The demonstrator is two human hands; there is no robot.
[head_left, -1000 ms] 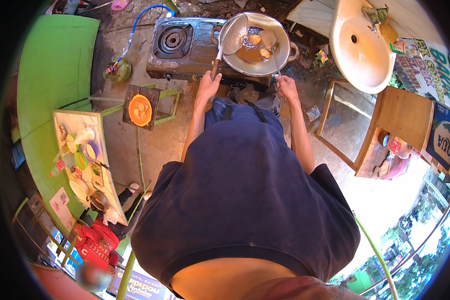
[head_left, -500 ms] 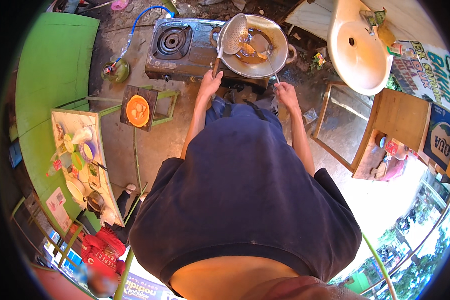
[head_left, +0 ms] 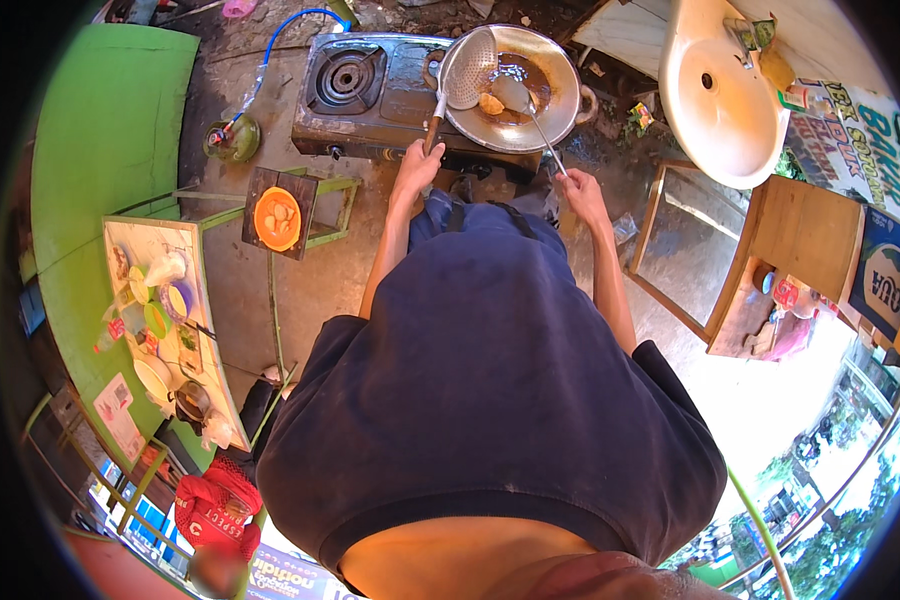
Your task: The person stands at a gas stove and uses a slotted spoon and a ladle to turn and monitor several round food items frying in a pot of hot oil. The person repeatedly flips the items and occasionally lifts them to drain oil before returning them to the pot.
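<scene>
One pan [head_left: 564,95] lies just beyond both hands [head_left: 417,168] [head_left: 583,196].

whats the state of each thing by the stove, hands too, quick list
Left hand: closed around the skimmer's handle
Right hand: closed around the turner's handle
Skimmer: held at the pan's left side
Turner: head in the pan
Pan: uncovered, holding oil
Fried piece: golden-brown, in the pan
Left burner: uncovered, no flame visible
Orange bowl: holding pale rounded pieces
</scene>
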